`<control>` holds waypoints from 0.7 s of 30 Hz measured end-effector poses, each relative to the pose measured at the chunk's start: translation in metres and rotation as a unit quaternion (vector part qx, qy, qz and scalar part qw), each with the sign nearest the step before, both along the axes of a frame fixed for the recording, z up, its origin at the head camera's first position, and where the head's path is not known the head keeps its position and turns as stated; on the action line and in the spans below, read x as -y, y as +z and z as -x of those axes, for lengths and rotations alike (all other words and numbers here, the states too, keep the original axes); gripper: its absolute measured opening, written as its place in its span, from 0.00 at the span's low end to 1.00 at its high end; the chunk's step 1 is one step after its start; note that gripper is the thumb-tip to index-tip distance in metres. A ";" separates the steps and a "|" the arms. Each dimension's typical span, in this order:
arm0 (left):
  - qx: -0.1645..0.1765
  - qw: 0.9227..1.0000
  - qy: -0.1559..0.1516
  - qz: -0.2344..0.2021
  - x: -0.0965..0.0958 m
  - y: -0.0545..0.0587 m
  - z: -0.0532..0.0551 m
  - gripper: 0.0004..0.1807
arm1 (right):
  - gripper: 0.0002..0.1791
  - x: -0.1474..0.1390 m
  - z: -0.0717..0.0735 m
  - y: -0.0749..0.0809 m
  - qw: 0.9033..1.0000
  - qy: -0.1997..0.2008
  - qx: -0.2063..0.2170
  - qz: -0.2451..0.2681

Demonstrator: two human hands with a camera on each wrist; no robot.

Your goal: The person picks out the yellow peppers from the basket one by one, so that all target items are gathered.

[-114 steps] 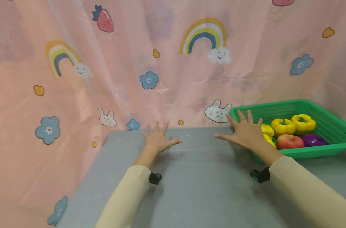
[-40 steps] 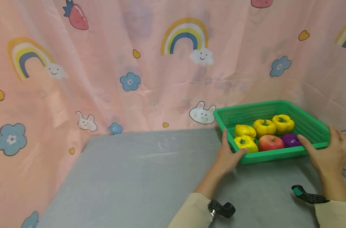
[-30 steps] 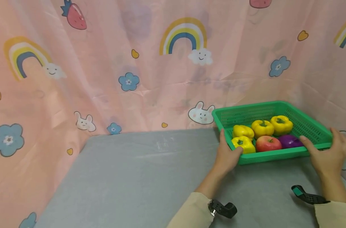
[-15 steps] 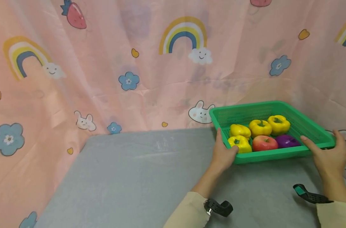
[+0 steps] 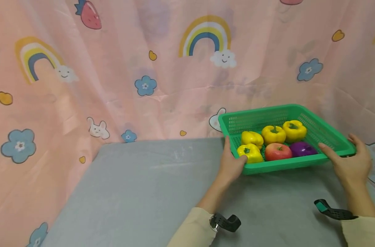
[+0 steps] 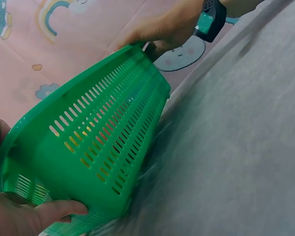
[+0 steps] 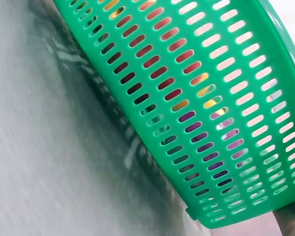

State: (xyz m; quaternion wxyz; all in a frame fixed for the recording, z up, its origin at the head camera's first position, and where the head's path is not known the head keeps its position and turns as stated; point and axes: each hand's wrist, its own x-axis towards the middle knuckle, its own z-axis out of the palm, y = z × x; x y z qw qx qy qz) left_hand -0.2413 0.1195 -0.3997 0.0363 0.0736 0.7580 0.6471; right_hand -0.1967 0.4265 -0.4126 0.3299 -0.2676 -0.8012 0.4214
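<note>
A green plastic basket with slotted walls is held between both hands at the right of the head view. My left hand grips its left front corner, thumb over the rim; the left wrist view shows those fingers against the wall. At the right end, my right hand grips the rim with its thumb on top. Inside lie several yellow bell peppers, a red apple and a glossy purple round item. The basket's lower edge is close over the table, above a dark shadow.
A grey cloth-covered table spreads to the left and front. Behind and beside it hangs a pink curtain printed with rainbows, flowers and rabbits. Black straps sit on both wrists.
Both hands, spread over the table at first, have taken hold of the basket. Over the last second the basket has shifted left in their grip, covering part of the printed rabbit.
</note>
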 end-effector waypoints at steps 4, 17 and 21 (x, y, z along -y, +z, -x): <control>-0.006 1.000 0.007 -0.002 0.014 0.003 0.004 0.53 | 0.47 0.012 0.005 0.005 1.000 0.011 0.006 0.010; -0.020 1.000 0.011 -0.001 0.066 0.014 0.012 0.52 | 0.48 0.038 0.006 0.024 0.939 0.187 -0.054 0.285; -0.029 1.000 0.005 -0.001 0.082 0.016 0.014 0.53 | 0.48 0.047 0.006 0.026 0.935 0.213 -0.045 0.278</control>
